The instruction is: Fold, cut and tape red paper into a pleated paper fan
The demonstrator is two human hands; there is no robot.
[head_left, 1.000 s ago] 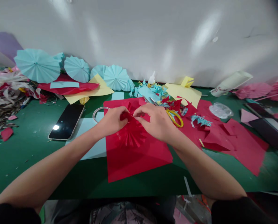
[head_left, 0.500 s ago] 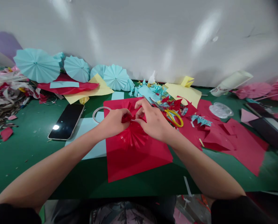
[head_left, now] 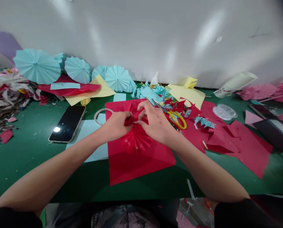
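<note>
A pleated red paper fan [head_left: 137, 141] spreads over a flat red sheet [head_left: 131, 169] in the middle of the green table. My left hand [head_left: 116, 126] pinches the fan's gathered centre from the left. On the other side my right hand [head_left: 154, 122] has its thumb and finger closed on the same centre, where the fingertips nearly meet. What lies between the fingertips is partly hidden. A roll of white tape [head_left: 97, 116] is beside my left hand, on light blue paper [head_left: 90, 152]. Yellow-handled scissors [head_left: 179, 119] lie right of my right hand.
A black phone [head_left: 67, 124] lies at the left. Light blue pleated rosettes [head_left: 117, 78] lean along the wall. Red paper [head_left: 248, 145], blue scraps [head_left: 204, 122] and a clear plastic lid [head_left: 225, 112] are at the right. A white cup [head_left: 236, 84] lies near the wall.
The red fan's lower pleats have shifted slightly to the right. Both hands keep nearly the same place and the same hold.
</note>
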